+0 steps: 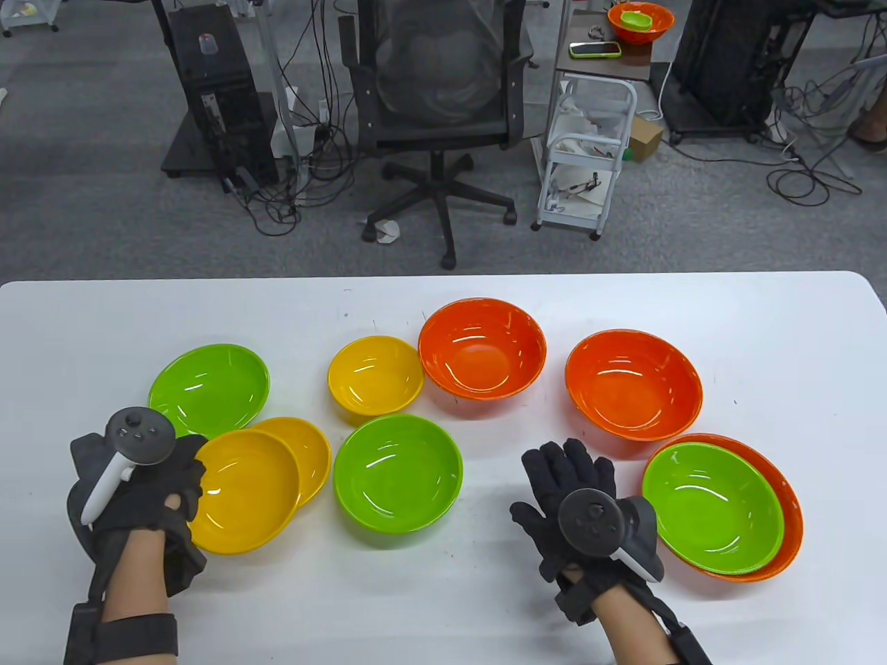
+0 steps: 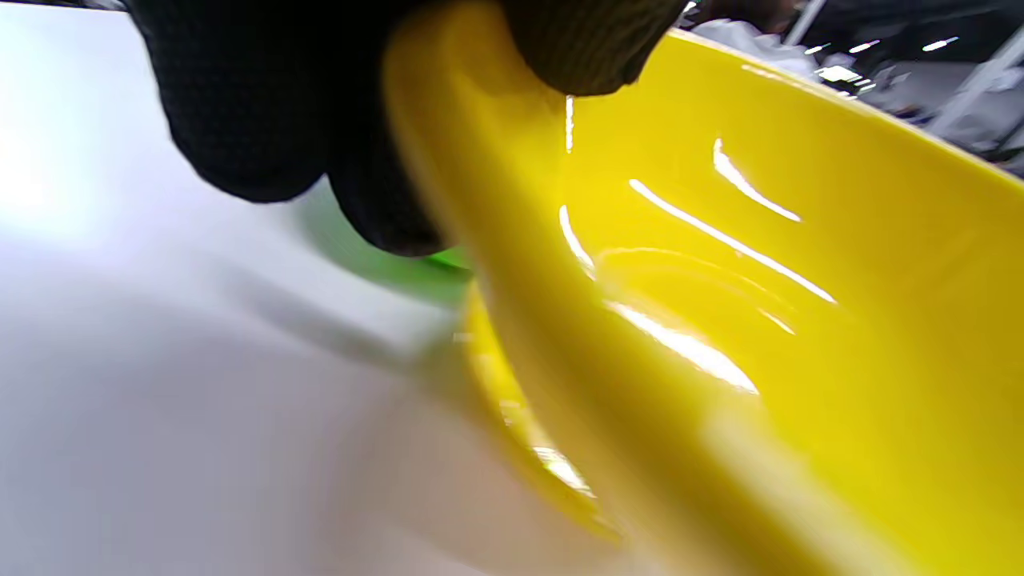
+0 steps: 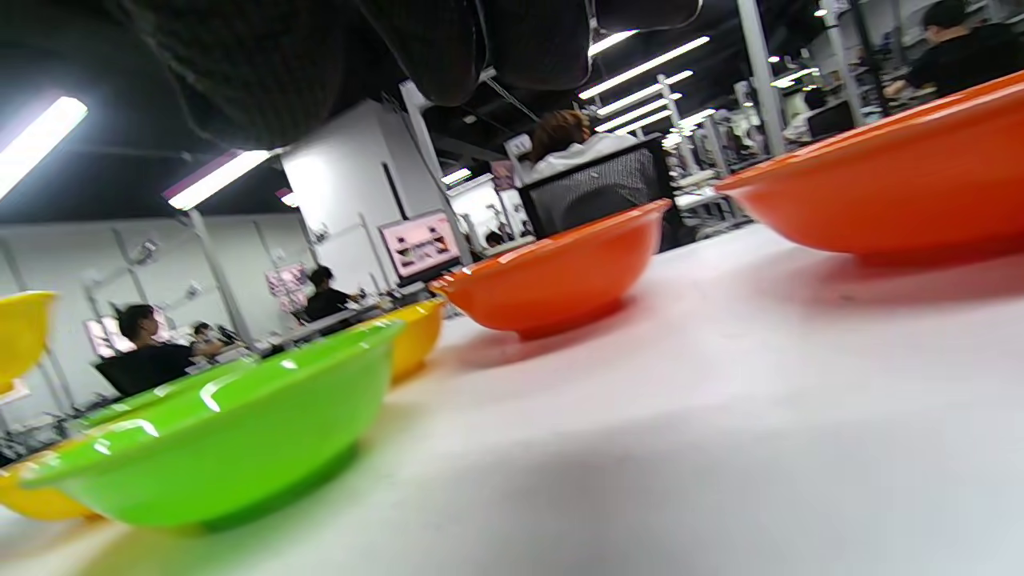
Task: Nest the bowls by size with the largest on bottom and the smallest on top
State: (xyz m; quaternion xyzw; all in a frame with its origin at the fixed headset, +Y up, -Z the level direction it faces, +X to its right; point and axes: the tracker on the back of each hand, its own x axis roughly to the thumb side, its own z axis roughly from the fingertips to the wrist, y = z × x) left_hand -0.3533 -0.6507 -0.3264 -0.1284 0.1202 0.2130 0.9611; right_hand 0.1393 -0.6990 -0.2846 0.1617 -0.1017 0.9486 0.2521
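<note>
My left hand point(image 1: 186, 493) grips the left rim of a yellow bowl point(image 1: 242, 492), thumb inside. It holds the bowl tilted, overlapping a second yellow bowl point(image 1: 308, 450). The left wrist view shows my fingers point(image 2: 264, 120) on the held bowl point(image 2: 720, 320), with the other yellow bowl point(image 2: 512, 416) beneath. My right hand point(image 1: 561, 464) is open and empty over the table, fingers spread. A green bowl point(image 1: 714, 509) is nested in an orange bowl point(image 1: 793, 526) to its right. Loose bowls: green point(image 1: 397, 473), green point(image 1: 208, 388), small yellow point(image 1: 374, 377), orange point(image 1: 483, 346), orange point(image 1: 634, 384).
The white table point(image 1: 762, 312) ends at a far edge with an office chair point(image 1: 443, 90) and a cart point(image 1: 589, 159) beyond it. The right wrist view shows the middle green bowl point(image 3: 232, 448) and both loose orange bowls point(image 3: 560, 272) point(image 3: 896, 192) from table height.
</note>
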